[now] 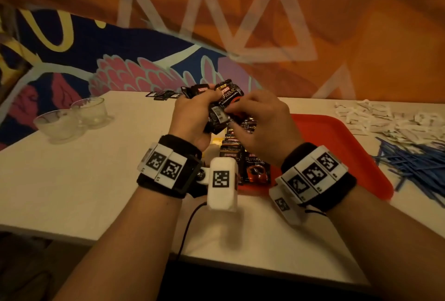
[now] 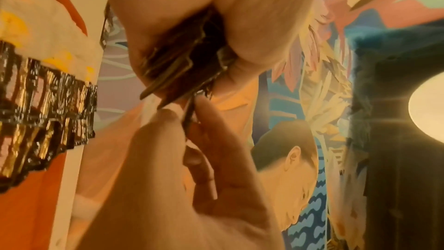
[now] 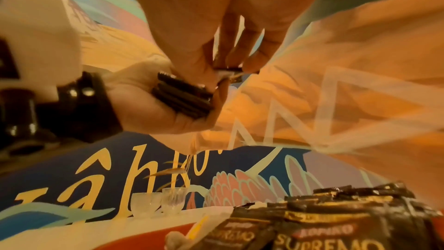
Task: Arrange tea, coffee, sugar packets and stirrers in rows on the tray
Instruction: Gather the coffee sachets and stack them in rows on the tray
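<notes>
My left hand (image 1: 192,113) grips a stack of black coffee packets (image 1: 222,105) above the red tray (image 1: 337,137). My right hand (image 1: 252,118) pinches the front packet of that stack with thumb and fingertips. In the right wrist view the stack (image 3: 182,100) lies edge-on in the left palm, and the right fingers (image 3: 254,60) hold one packet's end. A row of black coffee packets (image 1: 240,158) lies overlapped on the tray below my hands; it shows in the left wrist view as the row (image 2: 45,105).
White sugar packets (image 1: 385,118) lie scattered at the far right of the white table (image 1: 96,180). Blue stirrers (image 1: 414,166) are heaped right of the tray. Two glass cups (image 1: 72,118) stand at the left. Some dark packets (image 1: 163,95) lie by the far edge.
</notes>
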Action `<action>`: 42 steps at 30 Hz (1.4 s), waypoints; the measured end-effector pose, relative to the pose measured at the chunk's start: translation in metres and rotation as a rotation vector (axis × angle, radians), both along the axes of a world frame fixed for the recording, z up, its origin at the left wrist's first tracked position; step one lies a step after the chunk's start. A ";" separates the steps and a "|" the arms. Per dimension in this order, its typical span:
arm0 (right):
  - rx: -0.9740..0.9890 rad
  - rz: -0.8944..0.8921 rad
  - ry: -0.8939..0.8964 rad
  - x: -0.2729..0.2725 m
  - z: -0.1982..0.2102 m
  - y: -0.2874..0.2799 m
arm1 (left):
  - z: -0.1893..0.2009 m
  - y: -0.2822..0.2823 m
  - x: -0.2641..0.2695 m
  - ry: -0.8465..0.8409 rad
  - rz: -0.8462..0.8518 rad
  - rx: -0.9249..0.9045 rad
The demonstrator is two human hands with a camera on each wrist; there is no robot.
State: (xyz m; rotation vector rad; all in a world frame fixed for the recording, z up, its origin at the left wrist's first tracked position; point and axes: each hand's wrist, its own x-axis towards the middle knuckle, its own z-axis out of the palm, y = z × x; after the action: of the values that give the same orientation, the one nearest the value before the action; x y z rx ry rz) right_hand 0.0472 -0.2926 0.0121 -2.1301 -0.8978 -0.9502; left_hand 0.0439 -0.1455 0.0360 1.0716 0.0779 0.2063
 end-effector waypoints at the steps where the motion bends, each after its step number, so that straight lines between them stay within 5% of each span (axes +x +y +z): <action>1: 0.025 0.022 0.056 -0.003 0.001 -0.001 | -0.001 0.002 0.001 -0.001 0.026 0.027; 6: 0.327 -0.090 0.484 -0.007 0.015 -0.004 | 0.001 0.005 -0.005 -0.061 -0.079 0.174; 9: 0.476 0.046 0.742 -0.004 0.021 -0.004 | 0.001 0.004 -0.007 -0.103 -0.076 0.220; 13: 0.344 0.000 0.680 -0.001 0.020 -0.005 | 0.002 0.005 -0.004 -0.124 -0.057 0.283; 20: 0.217 0.032 0.758 0.000 0.017 -0.011 | -0.001 0.015 0.001 0.087 -0.281 0.233; 26: 0.075 -0.027 0.906 0.005 0.007 -0.012 | -0.006 0.028 0.005 0.122 -0.181 0.298; 34: -0.117 -0.142 1.131 -0.002 -0.015 -0.011 | -0.011 0.045 0.004 0.210 -0.133 0.109; 42: -0.220 -0.198 1.176 -0.005 -0.023 0.000 | -0.022 0.046 0.003 0.203 -0.169 0.011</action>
State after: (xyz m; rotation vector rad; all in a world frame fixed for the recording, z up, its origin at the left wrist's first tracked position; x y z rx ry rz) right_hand 0.0418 -0.2927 -0.0107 -2.4273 -0.1764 0.4089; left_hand 0.0470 -0.0996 0.0136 1.1019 0.1677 -0.0554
